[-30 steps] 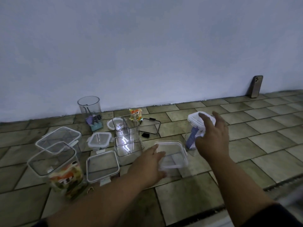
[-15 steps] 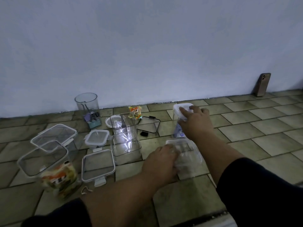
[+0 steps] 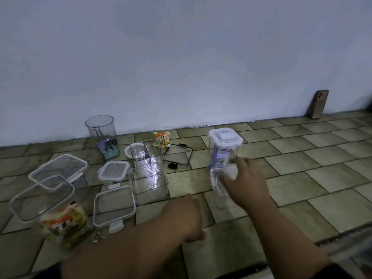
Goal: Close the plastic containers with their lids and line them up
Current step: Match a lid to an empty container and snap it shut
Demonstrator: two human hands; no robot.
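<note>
Low clear container (image 3: 217,174) on the tiled floor (image 3: 302,178), long axis running roughly from the person toward the wall, just in front of the tall lidded container (image 3: 225,146). Right hand (image 3: 246,184) lies over its right side; blur hides any grip. Left hand (image 3: 185,210), loosely curled and holding nothing, rests apart to the near left.
</note>
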